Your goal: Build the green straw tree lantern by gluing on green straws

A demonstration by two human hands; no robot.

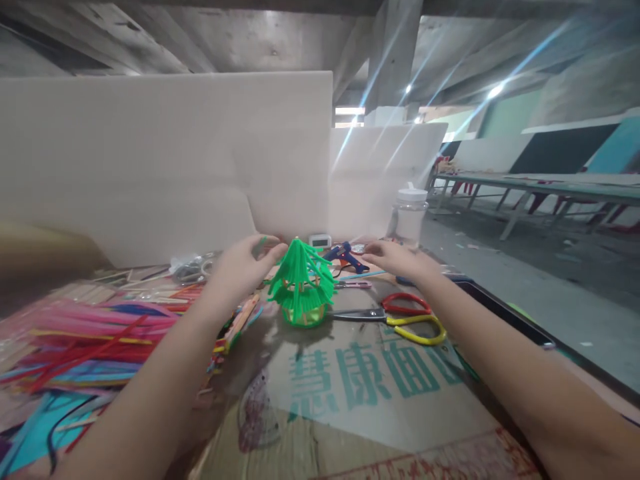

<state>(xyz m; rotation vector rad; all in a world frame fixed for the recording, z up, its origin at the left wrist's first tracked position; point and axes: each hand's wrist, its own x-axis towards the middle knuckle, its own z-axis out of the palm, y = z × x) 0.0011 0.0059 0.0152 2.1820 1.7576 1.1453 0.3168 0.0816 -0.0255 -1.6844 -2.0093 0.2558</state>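
Note:
A small green craft tree (301, 280) made of fuzzy pipe-cleaner strands stands upright on a cardboard sheet (320, 420) with printed green characters. My left hand (253, 260) is just left of its top, thumb and fingers apart, holding nothing that I can see. Farther right, my right hand (395, 257) hovers with fingers loosely spread, beside a blue glue gun (346, 257) and apart from the tree. Scissors (385, 315) with one red and one yellow handle lie below it, blades pointing at the tree's base.
Bundles of coloured pipe cleaners (95, 340) cover the left side. A clear bottle with a white lid (410, 213) stands at the back right, and a small white digital device (320, 241) sits behind the tree. White panels (165, 160) rise behind the table.

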